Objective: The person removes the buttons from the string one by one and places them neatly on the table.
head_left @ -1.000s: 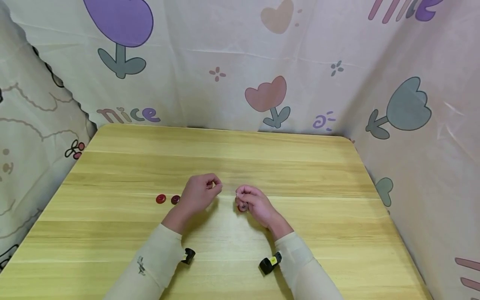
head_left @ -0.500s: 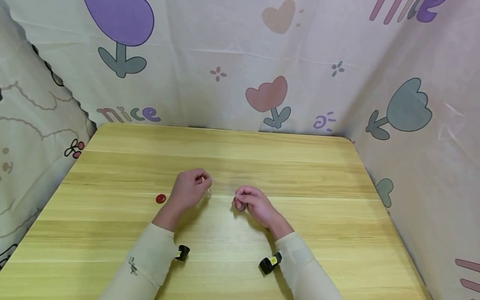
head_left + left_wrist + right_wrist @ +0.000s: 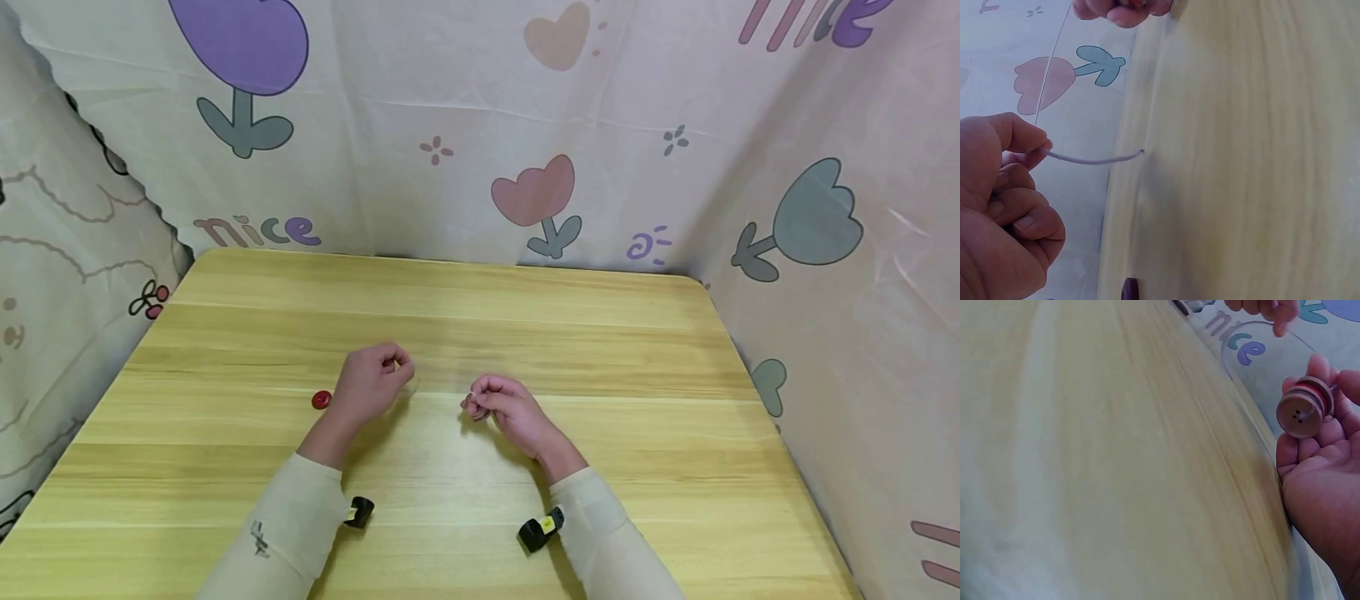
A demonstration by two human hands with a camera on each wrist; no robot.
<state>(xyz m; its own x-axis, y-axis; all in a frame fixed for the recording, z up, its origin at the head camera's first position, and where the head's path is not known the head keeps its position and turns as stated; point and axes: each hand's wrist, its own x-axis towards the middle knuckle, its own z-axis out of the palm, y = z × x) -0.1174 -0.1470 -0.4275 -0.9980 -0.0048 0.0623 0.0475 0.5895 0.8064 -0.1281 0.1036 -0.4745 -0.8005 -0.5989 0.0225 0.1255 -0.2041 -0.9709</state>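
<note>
My left hand (image 3: 369,383) pinches a thin white string (image 3: 1088,161) between thumb and forefinger. A loose tail of that string curves out beyond the fingertips, and the other length runs taut toward my right hand (image 3: 512,410). A stack of round brown and red buttons (image 3: 1300,414) is threaded on the string and lies against the fingers of my right hand, which holds it and pinches the string with the thumb. On the table, left of my left hand, lies a red button (image 3: 322,400). A dark button (image 3: 1129,289) shows edge-on at the bottom of the left wrist view.
The wooden table (image 3: 637,350) spreads around both hands, its far edge against a printed curtain (image 3: 420,192). Black wrist cameras (image 3: 360,512) are strapped below each sleeve, close above the table.
My left hand has moved left, away from the right hand, drawing the string out. It now hides the dark button seen earlier in the head view. My right hand stays nearly in place.
</note>
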